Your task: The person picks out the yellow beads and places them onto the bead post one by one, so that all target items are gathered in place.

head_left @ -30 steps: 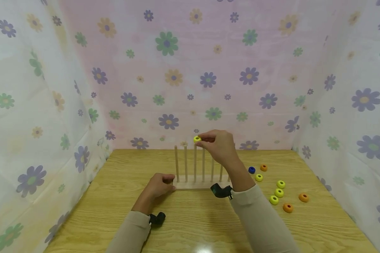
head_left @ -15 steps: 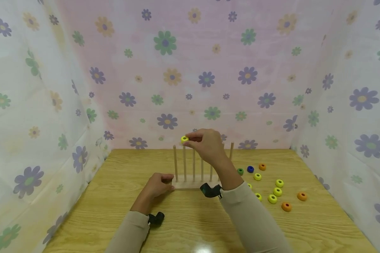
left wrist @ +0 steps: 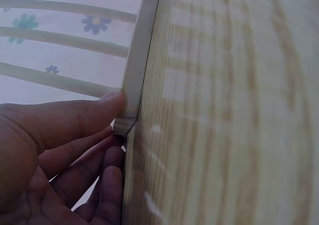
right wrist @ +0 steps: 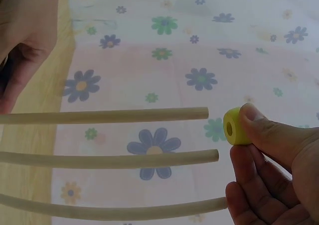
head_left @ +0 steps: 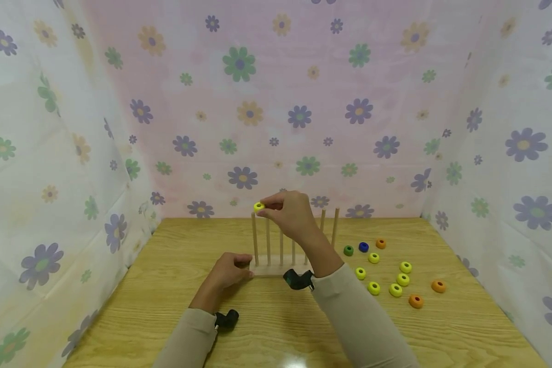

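Note:
My right hand pinches a yellow bead with a hole through it, between thumb and fingers. In the head view the bead sits just over the leftmost peg of a wooden peg rack. The right wrist view shows a gap between the bead and the peg tips. Low on the left, my left hand holds the end of the rack's pale base, thumb on one face and fingers behind. Several upright pegs stand in a row with no beads on those visible; my right hand and forearm hide part of the row.
On the table right of the rack lie several yellow beads, a green bead, a blue bead and 3 orange beads. Flower-patterned cloth encloses the back and both sides.
My right hand has moved left with the yellow bead, passing over the pegs to the leftmost one and dipping slightly. The left hand stays on the base's end.

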A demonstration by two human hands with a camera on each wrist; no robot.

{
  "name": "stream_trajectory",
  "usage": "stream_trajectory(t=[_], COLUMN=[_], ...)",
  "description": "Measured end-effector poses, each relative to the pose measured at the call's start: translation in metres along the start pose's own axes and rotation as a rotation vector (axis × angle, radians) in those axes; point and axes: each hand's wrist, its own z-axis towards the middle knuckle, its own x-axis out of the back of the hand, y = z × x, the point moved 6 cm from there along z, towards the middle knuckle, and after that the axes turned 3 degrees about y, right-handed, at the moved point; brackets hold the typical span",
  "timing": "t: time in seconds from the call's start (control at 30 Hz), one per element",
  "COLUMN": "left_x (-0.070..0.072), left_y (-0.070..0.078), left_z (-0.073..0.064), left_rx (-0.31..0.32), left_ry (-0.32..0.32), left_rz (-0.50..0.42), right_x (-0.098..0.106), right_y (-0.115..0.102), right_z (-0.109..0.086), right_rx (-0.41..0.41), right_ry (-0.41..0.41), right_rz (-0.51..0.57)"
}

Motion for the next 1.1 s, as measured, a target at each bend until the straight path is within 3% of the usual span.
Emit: stream_trajectory(t=[1.1], left_x=[0.001], left_y=[0.001], left_z=[-0.001], left_rx=[-0.018], left_ry=[-0.003], left_rz=[-0.006], right_x=[-0.015], right_y=[-0.002], right_z=[0.001], right_rx=[-0.035], right_ry=[-0.012], right_rz=[-0.035])
